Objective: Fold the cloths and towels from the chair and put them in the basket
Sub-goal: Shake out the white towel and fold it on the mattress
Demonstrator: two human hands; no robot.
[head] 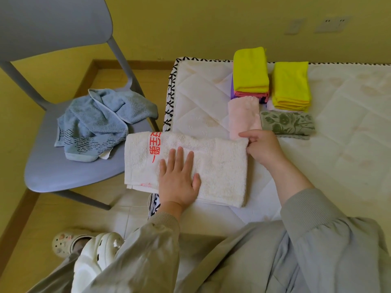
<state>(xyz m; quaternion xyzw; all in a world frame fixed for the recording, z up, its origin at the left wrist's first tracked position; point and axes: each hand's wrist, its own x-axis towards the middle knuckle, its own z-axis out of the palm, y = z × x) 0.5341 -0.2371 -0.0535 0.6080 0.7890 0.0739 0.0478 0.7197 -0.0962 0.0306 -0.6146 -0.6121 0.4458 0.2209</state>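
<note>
Nearest the camera, both forearms reach forward in loose grey sleeves point(306, 218), and a pair of white foam clogs point(97, 252) shows on the tiled floor below the left elbow. The left hand point(178, 176) lies palm down with straight, slightly spread fingers, pressing flat on the near half of a folded white terry towel with red printed characters point(222, 166). This towel rests on the corner of a white quilted mattress with black-and-white patterned edging point(349, 134), its left end reaching past the mattress edge towards the chair. The right hand point(263, 148), wrist bent inward, pinches the towel's far right corner, fingers curled over the folded edge.

Just beyond the right hand's fingertips lies a small folded pale pink cloth point(243, 117), and beside it, to the right, a folded grey-green cloth with a floral pattern point(287, 122). Farther from the hands sit two piles: a folded yellow microfibre cloth on top of pink and purple ones point(250, 68), and to its right a stack of folded yellow cloths point(289, 83).

To the left of the left hand and farther off, a crumpled light blue towel with dark dashed stripes point(95, 123) lies unfolded on the seat of a grey-blue plastic chair point(53, 172), which stands against a yellow wall point(190, 28).
</note>
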